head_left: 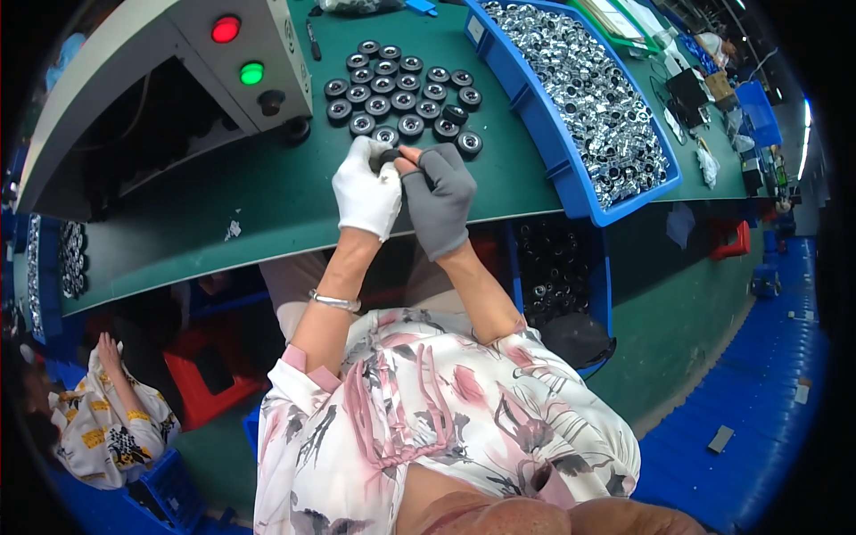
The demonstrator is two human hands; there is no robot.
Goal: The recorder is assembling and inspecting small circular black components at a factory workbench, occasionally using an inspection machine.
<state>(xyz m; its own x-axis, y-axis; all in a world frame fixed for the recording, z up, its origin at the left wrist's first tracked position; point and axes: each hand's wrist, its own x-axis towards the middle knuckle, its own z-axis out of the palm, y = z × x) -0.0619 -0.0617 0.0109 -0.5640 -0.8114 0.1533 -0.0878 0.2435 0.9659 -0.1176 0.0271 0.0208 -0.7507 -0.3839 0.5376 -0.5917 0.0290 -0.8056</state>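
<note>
My left hand (367,189), in a white glove, and my right hand (439,198), in a grey glove with bare thumb and index tips, meet above the table's near edge. Between their fingertips they pinch a small black wheel (390,156), partly covered by the fingers. Just beyond lie several black wheels with silver hubs (382,85), spread in a loose cluster. Most rest flat; one wheel (455,114) sits tilted against its neighbours.
A grey machine (259,36) with red and green buttons stands at the left. On the right is a blue bin (557,169) full of shiny metal parts. Below the green table (294,209), a second blue bin (610,285) holds dark rings. Another person (116,428) sits at lower left.
</note>
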